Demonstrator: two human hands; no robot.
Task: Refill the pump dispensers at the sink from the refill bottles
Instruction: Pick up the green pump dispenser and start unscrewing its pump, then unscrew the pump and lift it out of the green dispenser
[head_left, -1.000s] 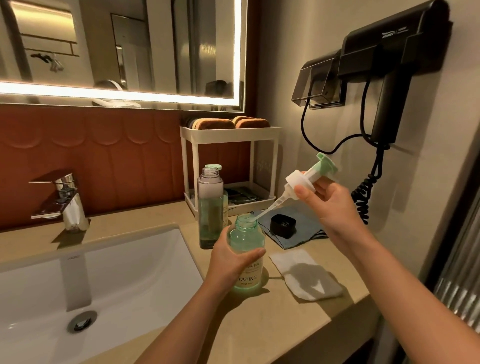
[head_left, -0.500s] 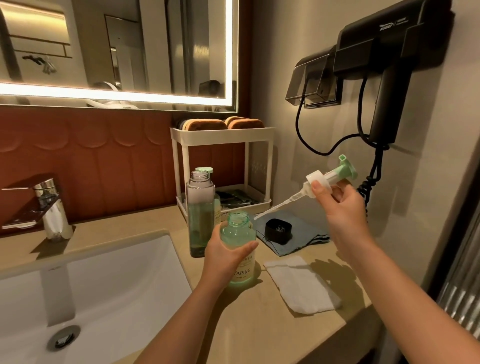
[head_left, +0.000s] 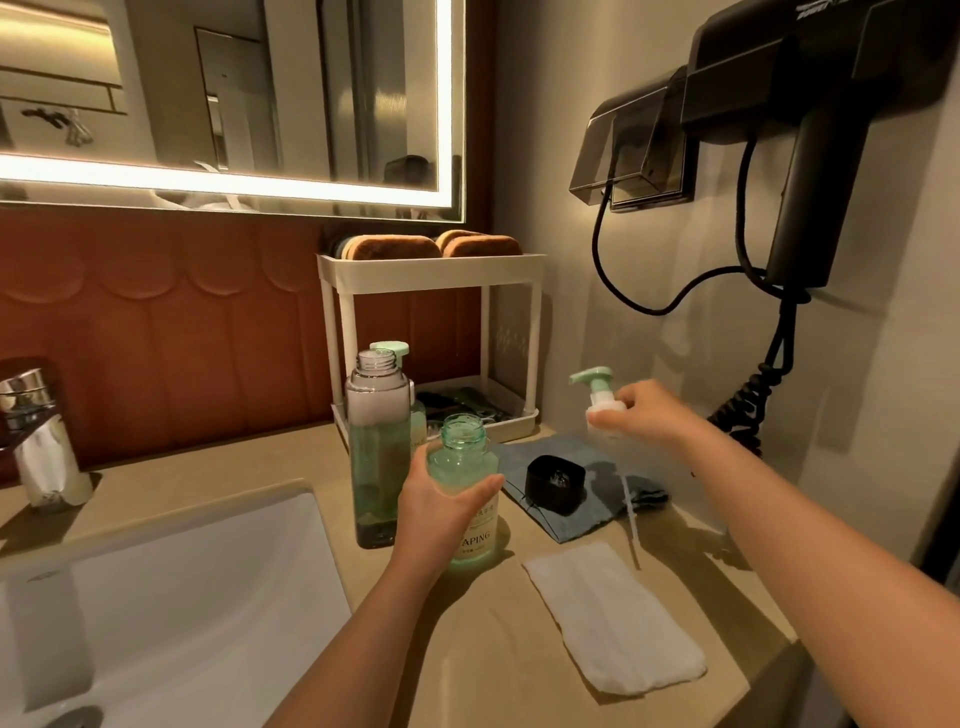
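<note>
A small green dispenser bottle (head_left: 465, 457) stands uncapped on the counter, and my left hand (head_left: 441, 506) is wrapped around its body. My right hand (head_left: 641, 413) holds the green-and-white pump head (head_left: 597, 397) upright to the right of the bottle, above a blue cloth (head_left: 587, 488); the pump's thin tube (head_left: 631, 514) hangs down toward the counter. A tall clear refill bottle (head_left: 374, 452) with green liquid stands uncapped just left of the dispenser. Behind it a second pump dispenser's green top (head_left: 392, 348) shows.
A black cap (head_left: 555, 483) lies on the blue cloth. A white folded towel (head_left: 615, 618) lies near the counter's front edge. A white two-tier rack (head_left: 431, 332) stands at the back, the sink basin (head_left: 171, 597) and faucet (head_left: 36, 436) at left, and a wall hair dryer (head_left: 810, 156) with dangling cord at right.
My right hand has pulled the pump head out of the dispenser, swung it to the right and turned it upright over the blue cloth. My left hand keeps hold of the dispenser.
</note>
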